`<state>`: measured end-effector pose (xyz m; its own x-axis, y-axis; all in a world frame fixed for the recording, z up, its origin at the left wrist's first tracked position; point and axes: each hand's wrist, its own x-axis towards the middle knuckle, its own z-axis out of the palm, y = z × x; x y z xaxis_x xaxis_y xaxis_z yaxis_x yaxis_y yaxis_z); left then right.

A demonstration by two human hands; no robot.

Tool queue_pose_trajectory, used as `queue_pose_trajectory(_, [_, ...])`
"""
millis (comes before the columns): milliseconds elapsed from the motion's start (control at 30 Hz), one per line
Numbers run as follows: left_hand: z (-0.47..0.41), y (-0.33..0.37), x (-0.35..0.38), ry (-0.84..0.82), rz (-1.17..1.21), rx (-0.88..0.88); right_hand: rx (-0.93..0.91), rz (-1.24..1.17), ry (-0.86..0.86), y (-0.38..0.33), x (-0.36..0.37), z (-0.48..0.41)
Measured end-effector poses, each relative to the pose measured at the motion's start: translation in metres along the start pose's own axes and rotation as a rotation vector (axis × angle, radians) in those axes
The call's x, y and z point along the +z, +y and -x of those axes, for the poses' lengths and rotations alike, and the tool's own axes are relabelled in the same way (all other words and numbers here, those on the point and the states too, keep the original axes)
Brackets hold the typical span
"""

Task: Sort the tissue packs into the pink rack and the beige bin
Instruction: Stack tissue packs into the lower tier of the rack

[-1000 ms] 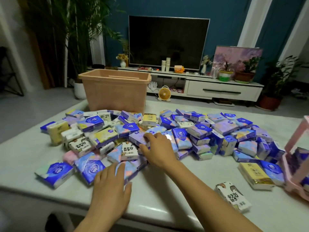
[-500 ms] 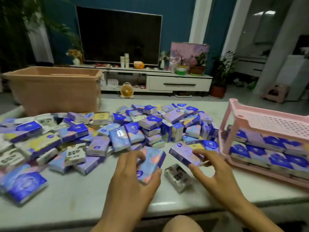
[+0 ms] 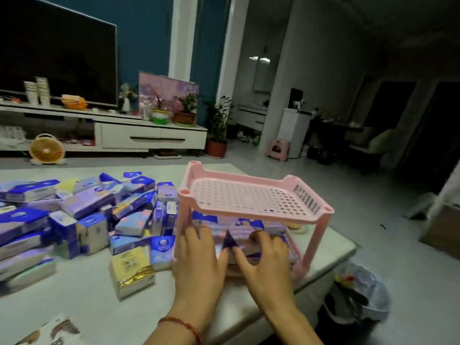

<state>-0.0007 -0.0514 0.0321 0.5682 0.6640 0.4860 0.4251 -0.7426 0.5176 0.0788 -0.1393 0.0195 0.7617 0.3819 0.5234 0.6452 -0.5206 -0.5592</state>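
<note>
Pink 2-tier rack — purple tissue packs below, left hand, right hand, straight fingers pressing them

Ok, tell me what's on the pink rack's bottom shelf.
Blue-and-purple packs lie on the bottom shelf of the rack. The left hand and right hand lie over the front ones, hiding them, and the top shelf shades the back, so no count is possible.
</note>
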Motion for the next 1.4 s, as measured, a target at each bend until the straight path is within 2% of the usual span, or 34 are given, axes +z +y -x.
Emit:
queue_pose_trajectory(67, [-0.008,0.003,0.014,0.02,-0.161,0.109,-0.004,0.027,-0.069,0.004,0.003,-0.005])
queue_pose_trajectory(133, [-0.012,0.004,0.021,0.017,-0.255,0.115,0.002,0.038,-0.141,0.005,0.002,-0.009])
queue_pose_trajectory(267, [-0.008,0.004,0.025,-0.102,-0.366,0.094,-0.011,0.068,-0.238,0.006,-0.003,-0.012])
queue_pose_trajectory(400, [-0.005,-0.003,0.022,-0.042,-0.41,0.224,-0.028,0.038,-0.295,0.005,-0.004,-0.017])
queue_pose_trajectory(533, [0.003,0.003,0.012,0.028,-0.384,0.301,-0.062,-0.008,-0.256,0.005,-0.004,-0.016])
queue_pose_trajectory(733, [0.0,0.005,0.017,0.079,-0.411,0.269,-0.08,-0.039,-0.181,0.006,-0.001,-0.017])
queue_pose_trajectory(900, [0.001,0.005,0.021,0.118,-0.451,0.252,-0.023,-0.064,-0.178,0.003,-0.003,-0.018])
queue_pose_trajectory(1167, [0.007,0.006,0.01,0.082,-0.331,0.174,-0.027,-0.065,-0.171,-0.003,-0.003,-0.015])
queue_pose_trajectory(1300, [0.012,0.009,-0.005,0.134,-0.139,0.176,-0.083,-0.166,0.02,-0.018,-0.01,-0.003])
queue_pose_trajectory(1400, [0.018,0.006,-0.024,0.239,0.076,0.071,-0.175,-0.342,0.119,-0.041,-0.009,0.013])
